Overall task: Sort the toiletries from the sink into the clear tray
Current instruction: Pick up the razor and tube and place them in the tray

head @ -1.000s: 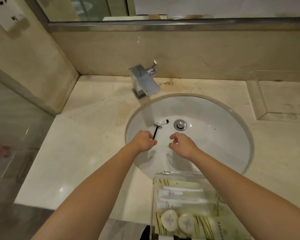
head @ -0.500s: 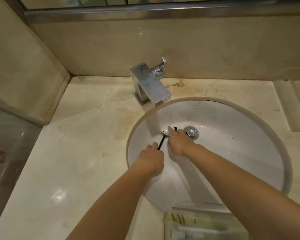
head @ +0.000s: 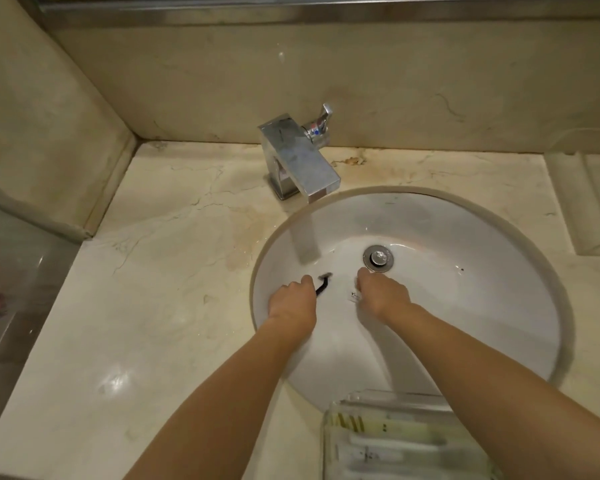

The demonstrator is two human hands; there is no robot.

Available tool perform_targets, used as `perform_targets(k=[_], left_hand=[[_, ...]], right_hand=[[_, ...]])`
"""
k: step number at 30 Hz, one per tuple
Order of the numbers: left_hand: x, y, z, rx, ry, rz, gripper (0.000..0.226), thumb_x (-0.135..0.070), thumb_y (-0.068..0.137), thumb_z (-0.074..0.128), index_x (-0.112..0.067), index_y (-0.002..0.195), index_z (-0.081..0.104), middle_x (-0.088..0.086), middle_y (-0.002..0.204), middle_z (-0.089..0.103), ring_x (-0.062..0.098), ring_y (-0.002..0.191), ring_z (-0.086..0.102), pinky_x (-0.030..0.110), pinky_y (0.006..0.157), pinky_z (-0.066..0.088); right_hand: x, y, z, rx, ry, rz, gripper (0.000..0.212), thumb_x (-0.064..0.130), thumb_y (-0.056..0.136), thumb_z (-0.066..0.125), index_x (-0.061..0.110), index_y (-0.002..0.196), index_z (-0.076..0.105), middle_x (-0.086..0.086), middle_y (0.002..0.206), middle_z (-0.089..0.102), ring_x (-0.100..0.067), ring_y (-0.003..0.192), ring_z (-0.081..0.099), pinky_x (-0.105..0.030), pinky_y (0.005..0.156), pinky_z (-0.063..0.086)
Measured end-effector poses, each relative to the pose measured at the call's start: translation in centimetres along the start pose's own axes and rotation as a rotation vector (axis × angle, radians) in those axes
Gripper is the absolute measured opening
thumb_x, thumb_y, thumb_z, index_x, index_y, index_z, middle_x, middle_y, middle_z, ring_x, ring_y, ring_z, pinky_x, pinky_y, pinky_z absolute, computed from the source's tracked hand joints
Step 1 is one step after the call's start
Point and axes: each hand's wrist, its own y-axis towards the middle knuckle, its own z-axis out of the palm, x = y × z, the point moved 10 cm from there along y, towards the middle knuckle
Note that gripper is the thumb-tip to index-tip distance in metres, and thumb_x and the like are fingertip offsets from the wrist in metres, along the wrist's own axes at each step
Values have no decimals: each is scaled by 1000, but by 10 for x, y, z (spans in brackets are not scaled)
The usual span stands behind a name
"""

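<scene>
Both hands are inside the white sink (head: pixel 465 306). My left hand (head: pixel 293 299) is closed on the handle of a black razor (head: pixel 323 284), whose head sticks out past my fingers. My right hand (head: pixel 381 294) is closed around a small white tube (head: pixel 354 296); only its printed end shows under my palm. The clear tray (head: pixel 347 403) sits at the bottom edge, in front of the sink, with several white and yellow packets in it.
A chrome tap (head: pixel 298 161) overhangs the sink's back left rim. The drain plug (head: pixel 378 258) lies just beyond my right hand. A marble counter (head: pixel 136 306) spreads to the left, and a moulded recess (head: pixel 589 202) sits at the right.
My right hand has drawn back from beside the razor with the white tube in it. My left hand has closed on the razor and lifted it slightly left. The view has moved closer.
</scene>
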Motion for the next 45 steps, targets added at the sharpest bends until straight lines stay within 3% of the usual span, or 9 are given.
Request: perform_targets(k=[4, 7, 10, 12, 14, 16, 22, 28, 45], left_hand=[[-6, -13, -11, 27, -110, -61, 28, -4, 87, 46, -8, 115, 48, 12, 107, 59, 30, 98, 59, 34, 69, 41], [-13, -27, -16, 43, -252, -102, 20, -4, 84, 45, -11, 101, 53, 8, 92, 53, 26, 81, 53, 32, 65, 40], [-20, -41, -21, 17, -424, -133, 23, -3, 83, 44, -8, 99, 59, 9, 91, 56, 26, 79, 53, 32, 66, 44], [-25, -54, -24, -4, -531, -138, 31, -3, 84, 44, -8, 110, 59, 11, 99, 59, 26, 85, 55, 33, 73, 48], [-31, -69, -26, -26, -656, -130, 33, -4, 85, 45, -12, 116, 53, 14, 107, 62, 30, 91, 62, 37, 79, 53], [-39, -88, -30, -44, -775, -101, 33, -3, 86, 45, -20, 114, 48, 17, 105, 64, 31, 89, 67, 41, 79, 56], [-75, -151, -45, -33, -899, 56, 39, 3, 88, 37, -21, 113, 55, 9, 90, 60, 17, 61, 60, 25, 55, 45], [-91, -195, -53, -73, -904, 113, 34, 2, 85, 37, -20, 104, 55, 6, 83, 62, 22, 65, 63, 32, 60, 47], [-87, -264, -24, -75, -995, 50, 27, -1, 96, 38, -7, 114, 57, 9, 89, 65, 17, 64, 62, 28, 60, 52]], right_hand=[[-15, -17, -9, -17, 244, 25, 7, 19, 85, 55, 17, 89, 50, -6, 96, 60, -26, 86, 54, -33, 68, 39], [-15, -37, -16, 8, 450, -8, 23, 13, 87, 54, 20, 68, 43, -3, 76, 53, -32, 80, 65, -38, 67, 46], [-14, -64, -26, 25, 666, -41, 23, 10, 89, 52, 25, 72, 51, 3, 72, 51, -25, 65, 64, -31, 64, 47], [-14, -85, -37, 13, 759, -65, 11, 10, 89, 54, 20, 90, 56, 2, 76, 51, -19, 61, 55, -28, 62, 44], [-17, -106, -46, -9, 846, -74, 20, 10, 86, 60, 20, 103, 54, -2, 85, 52, -16, 62, 50, -26, 61, 41], [-20, -128, -56, -37, 899, -90, 22, 8, 83, 62, 20, 100, 54, -4, 91, 55, -15, 63, 49, -26, 61, 41], [-23, -193, -76, -128, 929, -176, 26, 0, 81, 62, 23, 91, 58, -7, 88, 65, -15, 63, 54, -28, 63, 44], [-32, -245, -79, -220, 886, -212, 28, 2, 75, 65, 29, 83, 60, -7, 88, 69, -19, 73, 60, -37, 72, 51], [-57, -326, -47, -263, 883, -228, 7, 15, 86, 65, 11, 91, 67, 4, 78, 65, -13, 62, 56, -27, 64, 48]])
